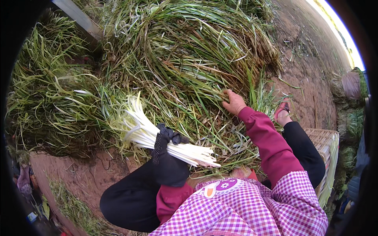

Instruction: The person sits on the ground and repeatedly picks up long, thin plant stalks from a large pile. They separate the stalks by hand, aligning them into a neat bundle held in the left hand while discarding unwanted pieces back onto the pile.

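In a black dotted glove, my left hand (169, 144) is wrapped around a bundle of peeled white stalks (189, 154), which look like blanched chives or leeks. Their pale yellow leafy ends fan out to the upper left, and the cut-looking ends point right. My bare right hand (234, 102) reaches out to the near right side of a large heap of unpeeled green stalks (189, 59). Its thumb and fingertips are at the stalks; whether they pinch any is hidden among the leaves.
Loose leaf trimmings (53, 112) are piled at left. A grey post or beam (78, 19) stands at upper left. Beside my right leg is a woven wicker basket (320, 134). Bare reddish earth (307, 79) spreads to the right, with more bundled greens (351, 124) along the far right edge.
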`<action>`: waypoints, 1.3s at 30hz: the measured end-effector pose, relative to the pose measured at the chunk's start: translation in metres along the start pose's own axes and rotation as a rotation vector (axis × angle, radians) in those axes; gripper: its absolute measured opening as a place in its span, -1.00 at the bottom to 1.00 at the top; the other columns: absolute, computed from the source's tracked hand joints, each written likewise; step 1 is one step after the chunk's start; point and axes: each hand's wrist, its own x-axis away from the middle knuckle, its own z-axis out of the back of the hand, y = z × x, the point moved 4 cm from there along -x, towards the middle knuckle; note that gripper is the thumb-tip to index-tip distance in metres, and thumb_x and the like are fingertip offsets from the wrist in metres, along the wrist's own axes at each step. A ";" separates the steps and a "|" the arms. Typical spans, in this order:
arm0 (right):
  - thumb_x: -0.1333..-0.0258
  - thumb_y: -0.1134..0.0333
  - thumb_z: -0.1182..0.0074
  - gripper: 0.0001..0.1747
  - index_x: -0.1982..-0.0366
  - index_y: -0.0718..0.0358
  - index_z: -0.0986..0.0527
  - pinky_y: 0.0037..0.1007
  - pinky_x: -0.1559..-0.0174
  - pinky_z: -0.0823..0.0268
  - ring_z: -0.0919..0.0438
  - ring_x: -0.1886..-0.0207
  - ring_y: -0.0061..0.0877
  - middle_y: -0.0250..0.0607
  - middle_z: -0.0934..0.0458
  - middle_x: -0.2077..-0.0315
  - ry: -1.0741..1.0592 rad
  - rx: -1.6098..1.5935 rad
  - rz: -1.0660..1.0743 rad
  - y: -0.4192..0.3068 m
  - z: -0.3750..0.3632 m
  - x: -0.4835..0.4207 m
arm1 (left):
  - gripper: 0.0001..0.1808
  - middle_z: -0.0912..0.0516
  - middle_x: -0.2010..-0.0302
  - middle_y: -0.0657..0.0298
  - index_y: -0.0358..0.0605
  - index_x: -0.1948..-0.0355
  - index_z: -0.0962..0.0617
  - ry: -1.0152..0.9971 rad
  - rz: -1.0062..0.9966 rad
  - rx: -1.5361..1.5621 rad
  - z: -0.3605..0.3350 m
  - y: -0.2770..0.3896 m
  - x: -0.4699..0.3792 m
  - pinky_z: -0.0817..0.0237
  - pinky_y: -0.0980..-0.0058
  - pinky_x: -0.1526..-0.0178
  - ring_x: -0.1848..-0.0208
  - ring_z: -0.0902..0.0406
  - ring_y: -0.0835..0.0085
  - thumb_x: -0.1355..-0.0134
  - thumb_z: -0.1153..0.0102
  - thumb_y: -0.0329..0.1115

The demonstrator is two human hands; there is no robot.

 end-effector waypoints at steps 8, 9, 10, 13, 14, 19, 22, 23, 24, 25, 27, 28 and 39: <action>-0.03 0.29 0.01 -0.76 0.24 0.22 -0.46 -0.26 0.30 -0.35 -0.51 0.41 -0.15 -0.03 -0.52 0.49 0.003 -0.112 0.050 -0.035 0.073 0.015 | -0.87 -0.38 0.48 0.43 -0.01 0.34 -0.35 -0.049 0.058 0.066 0.000 0.000 0.005 -0.29 0.48 0.21 0.44 -0.35 0.62 -0.20 -0.04 -0.30; -0.04 0.29 0.01 -0.79 0.27 0.22 -0.46 -0.25 0.32 -0.35 -0.51 0.41 -0.16 -0.05 -0.52 0.50 0.033 0.030 0.087 -0.040 0.078 0.015 | -0.87 -0.38 0.48 0.43 -0.01 0.34 -0.35 -0.052 0.064 0.073 0.000 0.000 0.006 -0.29 0.48 0.22 0.44 -0.35 0.62 -0.20 -0.04 -0.30; -0.05 0.29 0.00 -0.82 0.31 0.22 -0.45 -0.24 0.33 -0.34 -0.51 0.41 -0.17 -0.06 -0.51 0.51 0.099 0.158 0.155 -0.046 0.083 0.016 | -0.86 -0.38 0.49 0.43 -0.01 0.34 -0.35 -0.052 0.067 0.081 0.001 0.000 0.006 -0.29 0.48 0.22 0.44 -0.35 0.62 -0.20 -0.05 -0.30; -0.05 0.31 -0.01 -0.87 0.42 0.22 -0.42 -0.22 0.35 -0.33 -0.52 0.41 -0.20 -0.10 -0.51 0.52 0.255 0.300 0.297 -0.065 0.110 0.028 | -0.86 -0.38 0.49 0.42 -0.01 0.34 -0.35 -0.065 0.074 0.097 0.002 0.000 0.006 -0.28 0.49 0.23 0.43 -0.36 0.62 -0.19 -0.06 -0.30; -0.04 0.33 -0.01 -0.88 0.40 0.22 -0.43 -0.24 0.36 -0.33 -0.52 0.41 -0.20 -0.09 -0.51 0.51 0.254 0.253 0.298 -0.070 0.124 0.033 | -0.86 -0.38 0.50 0.42 -0.01 0.34 -0.35 -0.070 0.077 0.104 0.002 0.000 0.005 -0.28 0.50 0.24 0.43 -0.36 0.62 -0.19 -0.06 -0.30; -0.14 0.45 0.03 -0.87 0.26 0.27 -0.47 -0.67 0.50 -0.21 -0.40 0.55 -0.70 -0.40 -0.50 0.53 0.304 -0.397 0.132 -0.096 0.222 0.076 | -0.90 -0.41 0.47 0.42 -0.04 0.30 -0.39 -0.083 0.071 0.148 -0.004 -0.001 0.007 -0.29 0.52 0.25 0.45 -0.37 0.65 -0.22 -0.03 -0.33; -0.19 0.45 0.07 -0.85 0.22 0.27 -0.47 -0.76 0.51 -0.14 -0.30 0.53 -0.86 -0.52 -0.45 0.51 0.506 -0.762 0.134 -0.104 0.248 0.111 | -0.91 -0.42 0.45 0.41 -0.06 0.27 -0.40 -0.027 0.032 0.125 -0.011 0.003 0.015 -0.29 0.54 0.28 0.46 -0.36 0.67 -0.24 0.00 -0.34; -0.19 0.46 0.07 -0.84 0.21 0.27 -0.47 -0.76 0.51 -0.14 -0.29 0.53 -0.85 -0.51 -0.46 0.50 0.488 -0.841 0.130 -0.107 0.240 0.118 | -0.91 -0.42 0.45 0.41 -0.07 0.27 -0.41 0.004 0.021 0.108 -0.014 0.005 0.019 -0.28 0.55 0.29 0.47 -0.35 0.67 -0.24 0.00 -0.34; -0.18 0.46 0.07 -0.84 0.20 0.27 -0.47 -0.76 0.51 -0.14 -0.29 0.53 -0.85 -0.51 -0.46 0.50 0.464 -0.922 0.146 -0.109 0.227 0.124 | -0.91 -0.42 0.45 0.41 -0.07 0.27 -0.41 -0.023 -0.015 0.112 -0.018 0.009 0.021 -0.27 0.56 0.30 0.47 -0.34 0.67 -0.24 0.00 -0.34; -0.18 0.46 0.07 -0.81 0.16 0.26 -0.46 -0.77 0.51 -0.14 -0.29 0.52 -0.85 -0.48 -0.47 0.48 0.381 -0.884 0.096 -0.114 0.190 0.123 | -0.90 -0.42 0.44 0.41 -0.08 0.27 -0.41 -0.048 -0.052 0.114 -0.021 0.014 0.024 -0.27 0.57 0.30 0.47 -0.34 0.68 -0.24 0.00 -0.34; -0.13 0.45 0.01 -0.74 0.10 0.26 -0.44 -0.61 0.47 -0.30 -0.46 0.48 -0.66 -0.32 -0.53 0.47 -0.108 -0.725 0.230 -0.135 0.116 0.136 | -0.90 -0.42 0.44 0.41 -0.08 0.27 -0.41 -0.095 -0.135 0.118 -0.025 0.027 0.027 -0.26 0.58 0.31 0.48 -0.33 0.68 -0.24 0.00 -0.33; -0.10 0.38 -0.03 -0.73 0.12 0.22 -0.46 -0.43 0.43 -0.37 -0.54 0.43 -0.43 -0.17 -0.54 0.47 -0.120 -0.538 0.457 -0.148 0.086 0.147 | -0.90 -0.42 0.44 0.41 -0.09 0.27 -0.40 -0.111 -0.175 0.118 -0.026 0.033 0.030 -0.26 0.58 0.31 0.48 -0.33 0.68 -0.24 -0.01 -0.33; -0.02 0.31 -0.06 -0.78 0.26 0.22 -0.46 -0.27 0.24 -0.36 -0.51 0.29 -0.22 -0.09 -0.51 0.37 0.287 -0.182 0.083 -0.039 0.012 0.037 | -0.84 -0.42 0.39 0.40 -0.04 0.22 -0.38 0.016 -0.174 -0.034 -0.010 0.029 0.024 -0.27 0.50 0.28 0.48 -0.31 0.64 -0.18 -0.04 -0.37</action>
